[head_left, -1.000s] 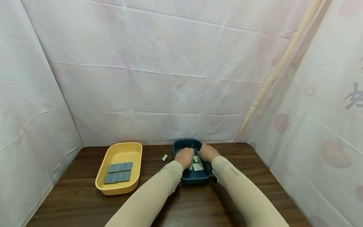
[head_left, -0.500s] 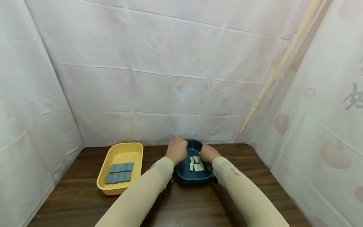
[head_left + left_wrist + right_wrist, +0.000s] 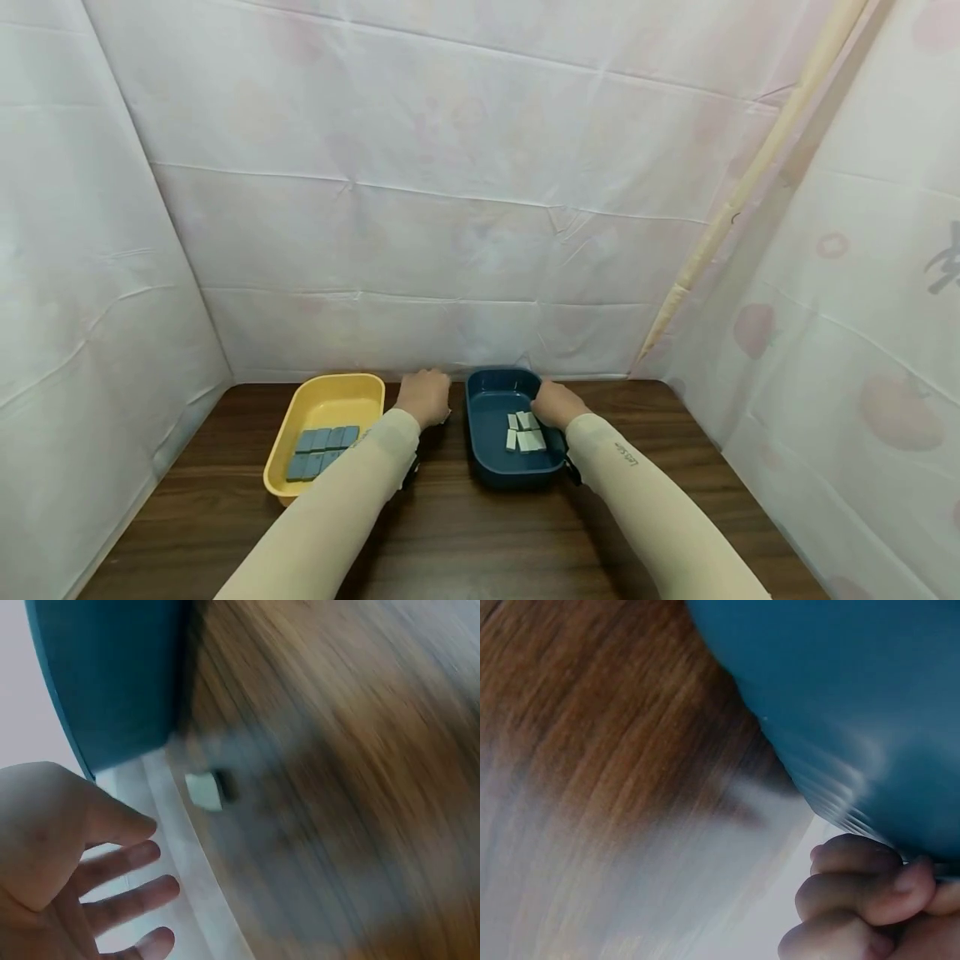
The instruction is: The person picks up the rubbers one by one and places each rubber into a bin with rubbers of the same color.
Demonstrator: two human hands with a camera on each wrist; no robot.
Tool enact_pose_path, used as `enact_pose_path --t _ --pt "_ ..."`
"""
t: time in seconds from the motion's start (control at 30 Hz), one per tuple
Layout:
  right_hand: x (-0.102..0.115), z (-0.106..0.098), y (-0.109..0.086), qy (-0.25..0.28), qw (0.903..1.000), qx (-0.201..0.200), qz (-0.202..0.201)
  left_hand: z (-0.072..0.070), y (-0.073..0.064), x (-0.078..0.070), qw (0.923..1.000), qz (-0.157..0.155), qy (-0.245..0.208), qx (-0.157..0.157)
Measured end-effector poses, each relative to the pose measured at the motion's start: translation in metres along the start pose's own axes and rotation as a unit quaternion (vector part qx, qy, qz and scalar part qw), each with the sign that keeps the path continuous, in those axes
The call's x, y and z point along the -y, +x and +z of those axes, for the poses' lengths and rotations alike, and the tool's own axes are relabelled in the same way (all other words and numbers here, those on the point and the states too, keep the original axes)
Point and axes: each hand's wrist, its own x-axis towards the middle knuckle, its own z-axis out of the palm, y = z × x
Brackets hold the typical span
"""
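My left hand (image 3: 425, 398) is over the table between the two plastic basins, fingers loosely bent and holding nothing. Close by its fingertips, a small pale green-white tile (image 3: 204, 791) lies on the wood in the left wrist view; in the head view the hand hides it. At the right rim of the dark blue basin (image 3: 480, 461), my right hand (image 3: 558, 406) grips the edge with curled fingers (image 3: 847, 892). Inside that basin several pale rectangular tiles (image 3: 531, 441) lie grouped in two rows, toward the right wall.
A yellow basin (image 3: 288, 421) stands to the left, partly covered by my left forearm. In it, several blue-grey tiles (image 3: 321, 439) lie in two neat rows. White printed sheeting (image 3: 450, 208) hangs behind and at both sides of the dark wooden table (image 3: 480, 542).
My left hand has come out of the blue basin, over its left rim, and moved left to the loose tile. The right hand has stayed at the basin's right rim.
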Motion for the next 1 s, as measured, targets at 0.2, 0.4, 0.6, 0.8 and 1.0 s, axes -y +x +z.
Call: enact_pose_path --t 0.2,0.4,0.6,0.8,1.0 --pt "0.0 -0.002 -0.001 -0.008 1.0 -0.001 0.003 -0.003 -0.008 0.009 0.9971 0.028 -0.001 0.071" --pt "0.001 -0.001 -0.001 -0.003 1.0 0.001 0.004 0.006 -0.007 0.015 0.9941 0.033 -0.017 0.101" --pt "0.0 0.001 0.002 -0.009 0.9999 -0.001 0.006 0.012 -0.005 0.017 0.9962 0.054 -0.016 0.066" --pt "0.001 0.001 0.002 -0.014 0.9997 0.0 0.018 0.011 -0.007 0.016 0.9963 0.066 -0.023 0.05" --pt "0.001 0.001 0.002 -0.012 0.9996 0.0 0.026 0.014 -0.005 0.018 0.9963 0.079 -0.005 0.034"
